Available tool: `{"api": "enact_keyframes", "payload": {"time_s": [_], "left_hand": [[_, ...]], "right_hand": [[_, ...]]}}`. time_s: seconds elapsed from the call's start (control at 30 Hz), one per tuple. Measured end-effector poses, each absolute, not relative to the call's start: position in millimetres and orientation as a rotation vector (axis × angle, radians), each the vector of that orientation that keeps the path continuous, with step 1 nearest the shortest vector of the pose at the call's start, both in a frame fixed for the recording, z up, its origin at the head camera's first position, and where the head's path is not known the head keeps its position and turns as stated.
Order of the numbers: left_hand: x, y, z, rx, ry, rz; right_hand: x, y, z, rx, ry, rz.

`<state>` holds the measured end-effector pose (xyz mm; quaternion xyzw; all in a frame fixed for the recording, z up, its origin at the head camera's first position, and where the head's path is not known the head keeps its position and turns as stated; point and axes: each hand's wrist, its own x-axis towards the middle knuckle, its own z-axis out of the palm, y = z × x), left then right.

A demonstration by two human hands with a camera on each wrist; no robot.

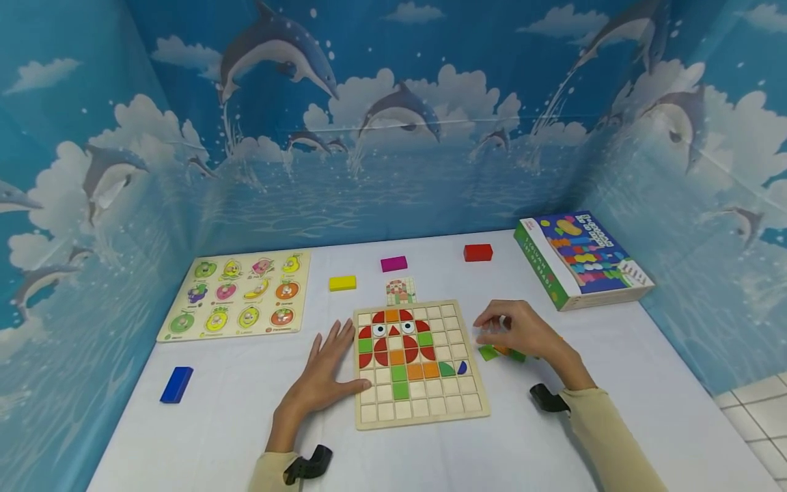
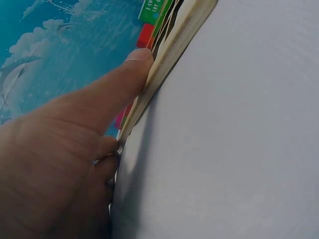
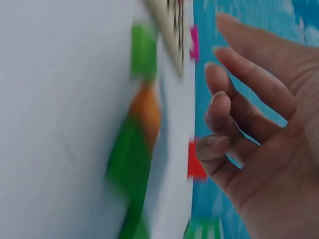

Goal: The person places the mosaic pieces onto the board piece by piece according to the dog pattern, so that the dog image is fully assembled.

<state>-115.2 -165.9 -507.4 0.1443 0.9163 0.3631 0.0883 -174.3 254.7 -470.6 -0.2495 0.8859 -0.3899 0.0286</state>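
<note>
A wooden grid board (image 1: 424, 419) lies on the white table, with red, orange and green tiles and two eye pieces forming an owl-like figure. A green quarter-round piece (image 1: 446, 370) and a blue piece (image 1: 462, 367) sit in its right cells. My left hand (image 1: 322, 383) rests along the board's left edge, fingers straight and thumb (image 2: 124, 74) over the rim. To the right of the board, my right hand (image 1: 522, 328) hovers with loosely bent fingers, nothing visible between them. Below it lie loose pieces: a light green square (image 3: 144, 50), an orange one (image 3: 147, 109) and dark green ones (image 3: 130, 159).
Behind the board lies a small picture card (image 1: 401, 290). Yellow (image 1: 342, 283), magenta (image 1: 394, 263), red (image 1: 477, 253) and blue (image 1: 176, 385) blocks stand around. A fruit puzzle board (image 1: 236, 331) lies left; a game box (image 1: 584, 263) sits back right. Dolphin curtains enclose the table.
</note>
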Motion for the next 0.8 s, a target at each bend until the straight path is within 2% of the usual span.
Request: {"api": "enact_keyframes", "payload": {"time_s": [0.3,0.8], "left_hand": [[-115.7,-166.1,-514.4,0.471,2.751,1.132],[-115.5,-165.7,-508.8,0.469,2.741,1.038]], "right_hand": [[-166.5,292.7,-478.0,-0.596,2.774,-1.032],[-165.0,286.6,-477.9,-0.549,2.766,-0.951]]}}
